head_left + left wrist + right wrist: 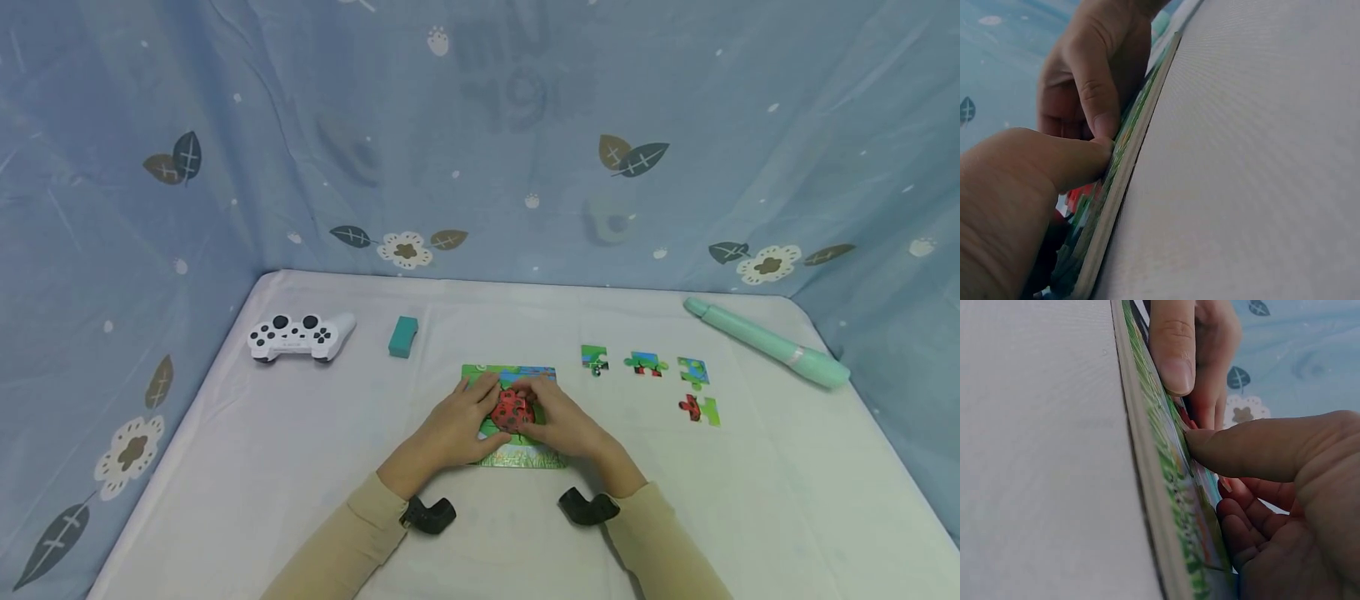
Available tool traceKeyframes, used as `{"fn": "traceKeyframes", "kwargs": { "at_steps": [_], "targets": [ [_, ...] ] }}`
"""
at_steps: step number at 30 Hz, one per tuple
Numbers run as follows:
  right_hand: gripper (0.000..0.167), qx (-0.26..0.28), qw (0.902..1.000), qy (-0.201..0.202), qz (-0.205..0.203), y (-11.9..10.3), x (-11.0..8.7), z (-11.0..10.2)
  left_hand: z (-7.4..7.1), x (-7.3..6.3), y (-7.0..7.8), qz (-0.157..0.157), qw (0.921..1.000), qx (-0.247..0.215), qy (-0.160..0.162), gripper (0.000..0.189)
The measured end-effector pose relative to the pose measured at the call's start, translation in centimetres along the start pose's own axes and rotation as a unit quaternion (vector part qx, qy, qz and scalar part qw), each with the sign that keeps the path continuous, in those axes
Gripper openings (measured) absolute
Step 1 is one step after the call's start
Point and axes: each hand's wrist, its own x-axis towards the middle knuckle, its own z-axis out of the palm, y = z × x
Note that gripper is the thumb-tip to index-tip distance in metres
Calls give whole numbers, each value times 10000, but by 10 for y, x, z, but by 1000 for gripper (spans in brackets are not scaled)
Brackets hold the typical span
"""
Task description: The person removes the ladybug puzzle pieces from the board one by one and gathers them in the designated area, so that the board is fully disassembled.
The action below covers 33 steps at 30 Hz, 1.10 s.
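A jigsaw board [525, 457] with a red ladybug picture [510, 414] lies flat on the table in front of me. My left hand [459, 423] rests on its left side, fingers extended over the picture and thumb along the lower part. From the right, my right hand [568, 423] pinches a puzzle piece at the ladybug's right side; the fingers hide most of it. In the right wrist view the right thumb [1247, 447] is low over the board, other fingers curled behind. The left wrist view shows both thumbs close together above the board's edge [1119, 172].
Several loose puzzle pieces [647, 363] lie right of the board. A white game controller [296, 337] and a teal block [402, 337] are at the back left. A mint-green cylindrical object [765, 340] lies at the back right, before the blue curtain [480, 150].
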Motion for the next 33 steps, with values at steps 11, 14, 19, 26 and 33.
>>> {"fn": "traceKeyframes", "kwargs": {
  "at_steps": [11, 14, 19, 26, 33],
  "targets": [
    [48, -322, 9994, -2, 113, -4, -2, -3, -1, 0, 2, -170, 9996, -67, -204, 79],
    [45, -400, 9991, 59, 149, -5, -3, -3, 0, 0, 1, -121, 9997, -85, -190, 79],
    [41, -516, 9985, 140, 138, -6, -4, -1, 2, -1, -3, -221, 9970, -705, -244, 73],
    [38, -578, 9981, 150, 128, -5, -3, -1, 1, -1, -6, -205, 9920, -1231, -172, 52],
    [38, -599, 9979, 252, -38, -1, -3, -2, 2, 0, -7, -150, 9953, -938, -169, 52]
  ]
}}
